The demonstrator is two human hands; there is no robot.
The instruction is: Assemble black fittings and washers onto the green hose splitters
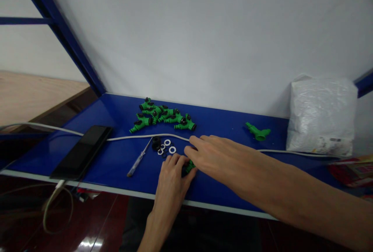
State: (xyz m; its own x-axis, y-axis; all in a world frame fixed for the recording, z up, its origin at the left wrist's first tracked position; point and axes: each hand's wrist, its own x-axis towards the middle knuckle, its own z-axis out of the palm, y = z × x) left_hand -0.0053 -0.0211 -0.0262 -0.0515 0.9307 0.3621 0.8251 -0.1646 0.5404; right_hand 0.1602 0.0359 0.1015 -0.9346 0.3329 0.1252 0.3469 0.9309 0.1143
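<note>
My left hand (173,174) is closed around a small green plastic hose fitting (190,166), mostly hidden by fingers, near the front edge of the table. Over it from the right reaches my right hand (210,153), its fingers bent and close to the fitting; what its fingertips pinch is hidden. Just beyond my left hand lie white ring washers (172,150), dark rings and black caps (156,143). A screwdriver (136,164) with a clear handle rests to their left. Further back are several green hose valves (175,117) with black knobs, in a heap.
A dark phone (83,151) lies at the left on the blue table (113,166), with a charging cable (58,195) hanging over the edge. A white cord (140,137) crosses the tabletop. One green Y-shaped fitting (258,131) and a wrapped white package (322,116) are at the right.
</note>
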